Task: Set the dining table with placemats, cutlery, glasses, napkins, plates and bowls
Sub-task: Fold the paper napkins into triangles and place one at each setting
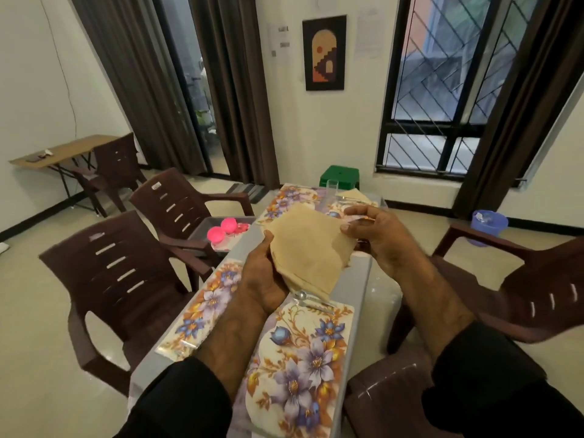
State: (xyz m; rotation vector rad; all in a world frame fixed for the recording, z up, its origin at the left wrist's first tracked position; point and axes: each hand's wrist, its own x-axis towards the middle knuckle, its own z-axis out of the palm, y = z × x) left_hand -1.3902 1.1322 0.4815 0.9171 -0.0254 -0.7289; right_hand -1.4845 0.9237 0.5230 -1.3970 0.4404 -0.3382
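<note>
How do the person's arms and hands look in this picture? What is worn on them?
Both arms wear black long sleeves, pushed up so the forearms are bare. The left hand and the right hand are bare: no gloves. No ring, watch or bracelet shows from this view.

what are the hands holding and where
Both hold a tan napkin: left hand grips its lower left edge, right hand pinches its right corner.

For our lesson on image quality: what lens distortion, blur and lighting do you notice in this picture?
Head view: wide-angle lens bends the window frame and curtains outward; the hands, left and right, and the beige napkin look slightly soft; light is dim and even, brightest through the window.
</note>
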